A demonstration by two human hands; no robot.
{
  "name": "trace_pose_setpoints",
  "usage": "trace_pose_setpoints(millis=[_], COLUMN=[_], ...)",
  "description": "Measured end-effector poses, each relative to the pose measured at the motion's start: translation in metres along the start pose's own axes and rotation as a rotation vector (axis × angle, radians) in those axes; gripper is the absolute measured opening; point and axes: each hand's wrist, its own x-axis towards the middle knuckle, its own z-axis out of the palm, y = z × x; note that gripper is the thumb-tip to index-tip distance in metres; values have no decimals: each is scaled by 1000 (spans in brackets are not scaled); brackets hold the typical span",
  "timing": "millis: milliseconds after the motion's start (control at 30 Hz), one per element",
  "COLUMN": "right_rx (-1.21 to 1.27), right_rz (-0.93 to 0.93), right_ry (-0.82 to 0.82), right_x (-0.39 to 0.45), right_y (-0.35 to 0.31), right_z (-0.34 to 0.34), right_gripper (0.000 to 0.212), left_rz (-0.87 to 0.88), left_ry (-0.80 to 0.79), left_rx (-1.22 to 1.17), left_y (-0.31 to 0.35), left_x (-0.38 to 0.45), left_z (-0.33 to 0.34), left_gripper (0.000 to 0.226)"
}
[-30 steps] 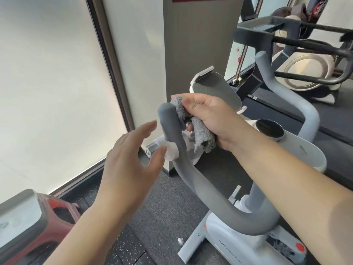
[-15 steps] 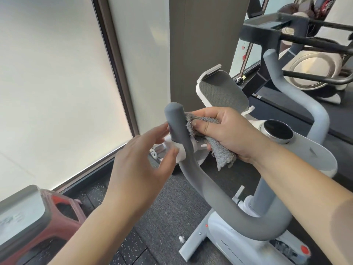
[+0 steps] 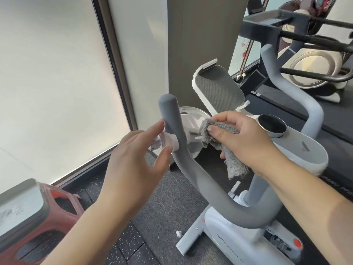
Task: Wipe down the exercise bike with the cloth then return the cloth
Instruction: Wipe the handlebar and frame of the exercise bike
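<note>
**Cloth at the bike's handlebar**

The right hand [image 3: 246,142] is holding the cloth [image 3: 225,150], with the thumb pinching it on top. The cloth is gray and fluffy, and one end is hanging down below the hand. It is sitting just right of the handlebar [image 3: 183,153], not touching it. The left hand [image 3: 137,159] is spreading wide with loose fingers, and its fingertips are reaching the left side of the handlebar near the top.

The handlebar is looking soft, dark gray and round, and it is bending like a big hook. The bike [image 3: 229,232] is standing on a dark gray mat [image 3: 168,203], with black speckled floor [image 3: 129,245] beside it. The bike's body is shining smooth and white, with a small red dot. Writing on it is showing too blurry to read. A gray mesh tray [image 3: 217,88] and a round black knob [image 3: 272,124] are sitting behind the hand. A big frosted window [image 3: 53,83] is glowing on the left. A red stool [image 3: 34,222] is sitting in the corner.
</note>
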Motion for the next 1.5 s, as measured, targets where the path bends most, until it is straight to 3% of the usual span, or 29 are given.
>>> trace_pose_setpoints(millis=[133,333,600,967,1200,1500], right_rx=[-140,-108,-195,-44,-331,-436], right_rz=[62,70,-33,156,109,122], right_ry=[-33,-97,-349,-659,-807,-903], right_x=[6,2,3,-5,-2,-16], right_y=[6,14,16,30,28,26], right_z=[7,26,10,-12,-34,-51], right_gripper=[14,18,20,9,14,16], left_rz=[28,46,136,240,255,266], left_ry=[-7,5,67,-31,-148,-165], left_rx=[26,13,-37,12,44,132], left_y=[1,0,3,9,8,19], left_x=[-5,-11,-19,-31,-39,-45], left_z=[3,2,9,23,33,41], left_gripper=[50,48,44,38,36,34])
